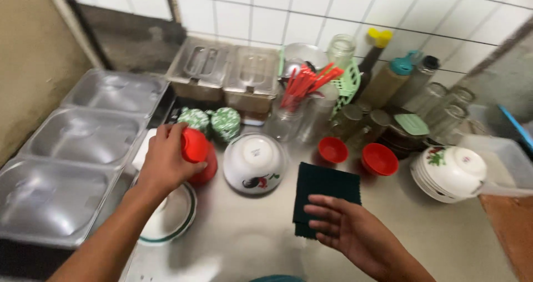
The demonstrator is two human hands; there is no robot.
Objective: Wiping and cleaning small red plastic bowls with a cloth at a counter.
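A: What are your hands doing at this moment?

B: Your left hand point(166, 160) is closed around a red cup point(197, 154) and holds it just above a white plate with a green rim point(180, 223). Your right hand point(347, 229) is open and flat, and its fingers lie on the near edge of a dark green cloth point(322, 190) that rests on the steel counter point(250, 243).

A: How should you handle this step well?

B: I think you should keep the grip on the cup firm and move it straight, because the overturned white bowl point(254, 162) stands just to the right of your left hand. Press the cloth with the whole palm so it does not fold.

A: What is near, and where is the free room?

B: Beyond your right hand stand 2 small red bowls point(355, 154), and further right a stack of white bowls point(449, 173). Behind them are many glass jars point(355, 121) and bottles, close together, so I would not reach there quickly. To the left of your left hand, steel tray lids point(83, 132) cover the side. The widest bare surface is between your 2 hands and toward you; the front edge of the counter is close there, so watch it.
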